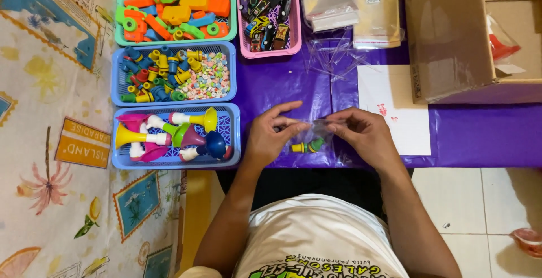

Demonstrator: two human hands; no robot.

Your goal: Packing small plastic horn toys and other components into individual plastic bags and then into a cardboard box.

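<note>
My left hand [271,134] and my right hand [364,134] meet over the near edge of a purple-covered table [282,80]. Both pinch the top of a small clear plastic bag [317,131]. Inside the bag, low down, lies a small yellow and green plastic whistle [307,146]. My left fingers grip the bag's left corner, my right fingers its right corner. The bag hangs between the hands just above the tabletop.
Left of my hands stand a blue basket of toy trumpets [175,136], a blue basket of whistles and small candies [175,75], a green basket of orange and green toys [175,14] and a pink basket of toy cars [268,12]. Clear bag stacks [350,7], white paper [395,108] and a cardboard box [468,35] lie beyond.
</note>
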